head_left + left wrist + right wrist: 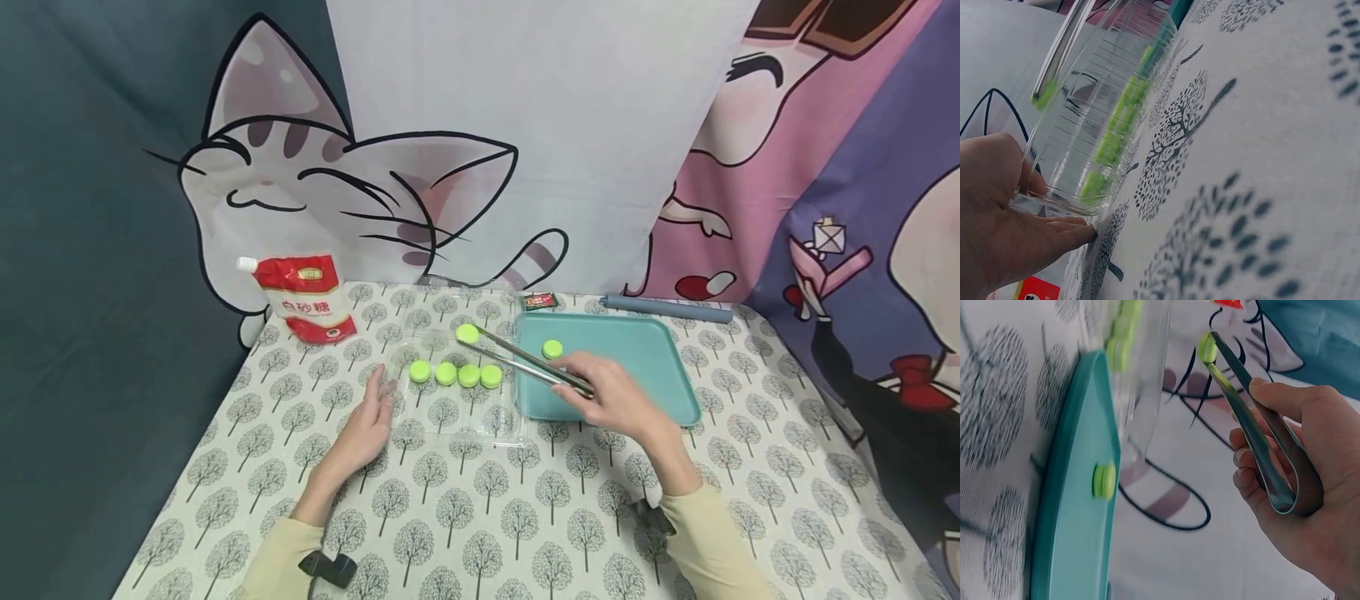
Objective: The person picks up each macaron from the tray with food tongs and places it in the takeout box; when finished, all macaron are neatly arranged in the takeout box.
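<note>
In the head view, a row of four round, light-green macaron-like sweets (446, 373) is already being held by the clear, rectangular plastic box (461, 438) at centre; a fifth sweet (467, 333) is being carried above that row in the frame by silver metal tongs (517, 353); a sixth sweet (552, 348), apparently the last remaining, is lying on the teal rectangular tray (637, 354), right of centre.

In the left wrist view, the box wall is being lightly pinched at lower left by the left hand (1013, 219).

In the right wrist view, the tongs are being squeezed at right by the right hand's (1316, 450) curled fingers.
</note>
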Demonstrator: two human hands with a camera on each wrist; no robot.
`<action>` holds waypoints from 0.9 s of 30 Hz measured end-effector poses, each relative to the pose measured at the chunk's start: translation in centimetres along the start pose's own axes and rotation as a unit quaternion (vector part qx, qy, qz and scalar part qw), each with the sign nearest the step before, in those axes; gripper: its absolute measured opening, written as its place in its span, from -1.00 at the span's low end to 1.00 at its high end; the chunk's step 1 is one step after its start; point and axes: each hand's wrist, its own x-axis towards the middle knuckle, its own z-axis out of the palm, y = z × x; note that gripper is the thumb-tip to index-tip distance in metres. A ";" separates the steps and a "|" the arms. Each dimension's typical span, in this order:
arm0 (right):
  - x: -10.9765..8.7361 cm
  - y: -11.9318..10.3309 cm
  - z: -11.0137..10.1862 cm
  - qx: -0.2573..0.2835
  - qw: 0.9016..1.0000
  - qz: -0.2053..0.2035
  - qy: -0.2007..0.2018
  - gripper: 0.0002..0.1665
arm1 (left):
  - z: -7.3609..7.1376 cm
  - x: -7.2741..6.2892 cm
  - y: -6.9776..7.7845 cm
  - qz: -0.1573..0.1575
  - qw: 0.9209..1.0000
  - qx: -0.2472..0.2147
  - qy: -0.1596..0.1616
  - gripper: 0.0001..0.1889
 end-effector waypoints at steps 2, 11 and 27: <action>0.6 -0.5 0.5 0.008 1.000 0.000 -0.018 -0.60 | 0.0 0.0 0.0 0.001 1.000 0.001 -0.001 -0.33; 2.6 -2.5 2.6 -0.003 0.994 -0.021 -0.104 -0.59 | 0.0 0.0 0.1 0.003 1.000 0.003 0.001 -0.33; 4.2 -3.4 5.4 -0.014 0.984 -0.008 -0.179 -0.55 | -0.1 -0.1 0.2 0.003 1.000 0.005 -0.001 -0.32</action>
